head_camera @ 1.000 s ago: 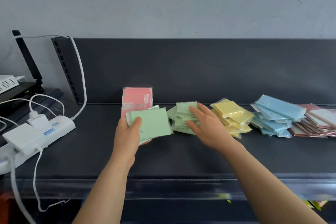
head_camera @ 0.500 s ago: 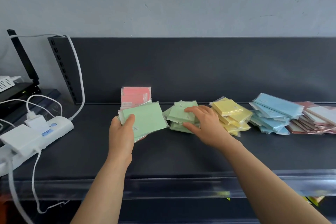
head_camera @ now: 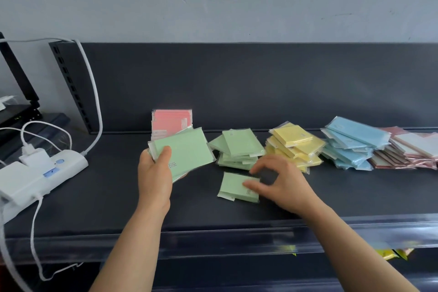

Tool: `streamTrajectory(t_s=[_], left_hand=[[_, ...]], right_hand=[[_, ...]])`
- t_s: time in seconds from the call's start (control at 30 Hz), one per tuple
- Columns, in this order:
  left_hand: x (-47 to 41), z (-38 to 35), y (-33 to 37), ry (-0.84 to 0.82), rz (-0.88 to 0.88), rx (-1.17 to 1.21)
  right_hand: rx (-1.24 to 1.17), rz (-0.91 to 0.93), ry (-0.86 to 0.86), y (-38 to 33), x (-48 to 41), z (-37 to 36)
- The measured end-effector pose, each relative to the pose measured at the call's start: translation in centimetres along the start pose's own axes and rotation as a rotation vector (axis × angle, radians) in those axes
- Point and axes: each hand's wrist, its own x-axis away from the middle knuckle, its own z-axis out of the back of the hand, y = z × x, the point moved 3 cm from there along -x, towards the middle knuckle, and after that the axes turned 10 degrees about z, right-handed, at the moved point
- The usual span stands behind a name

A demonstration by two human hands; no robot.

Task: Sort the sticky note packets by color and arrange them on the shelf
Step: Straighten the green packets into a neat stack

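Note:
My left hand (head_camera: 155,174) grips a small stack of green sticky note packets (head_camera: 183,153), thumb on top, held just above the dark shelf (head_camera: 94,197). My right hand (head_camera: 282,181) pinches the right edge of a single green packet (head_camera: 237,187) lying flat on the shelf, in front of the loose green pile (head_camera: 237,147). Pink packets (head_camera: 171,121) stand upright against the back panel behind my left hand. To the right lie a yellow pile (head_camera: 294,143), a blue pile (head_camera: 353,142) and a pile of dark pink and white packets (head_camera: 412,149).
A white power strip (head_camera: 40,175) with plugs and white cables sits at the shelf's left end, next to a black slotted upright (head_camera: 71,87). A clear plastic strip (head_camera: 237,237) runs along the shelf's front edge. Yellow items show on a lower level at bottom right.
My right hand has drawn one green packet off the green pile toward the front of the shelf. My left hand kept its green stack, shifting slightly.

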Motion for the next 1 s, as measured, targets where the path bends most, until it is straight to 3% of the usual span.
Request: streamTrajectory(t_s=[0.1,0.23,0.33,0.4,0.53,0.67,0.83,0.9,1.0], left_hand=[[0.0,-0.2,-0.2,0.0,-0.005,-0.026],[0.0,-0.4,-0.5,-0.032,0.018,-0.037],[0.2,-0.3,-0.8,-0.104,0.073,-0.015],[0.2,-0.2,-0.8,-0.147,0.101,0.004],[0.1,0.1,-0.7,-0.168,0.109,-0.013],[-0.2,0.1,-0.3,-0.164,0.115,-0.008],[0.2,-0.8,0.2,-0.348,0.047,-0.068],[0.3,-0.7,0.1,-0.342,0.03,-0.12],[-0.3,0.1,-0.2,-0.251,0.025,-0.141]], right_hand=[[0.07,-0.158,0.269,-0.5,-1.5,1.1],[0.243,-0.381,0.076,-0.3,-4.0,0.2],[0.242,-0.409,0.076,-0.3,-4.7,-0.2],[0.091,-0.412,0.176,-0.2,-4.7,0.1],[-0.43,-0.412,0.348,-0.1,-4.1,1.2],[-0.694,-0.356,0.265,-0.7,-3.7,1.3],[-0.685,-0.311,0.13,-1.9,-4.6,-0.3],[-0.68,-0.298,0.1,-2.4,-4.8,-1.0],[-0.383,-0.253,0.212,-1.9,-5.3,-0.6]])
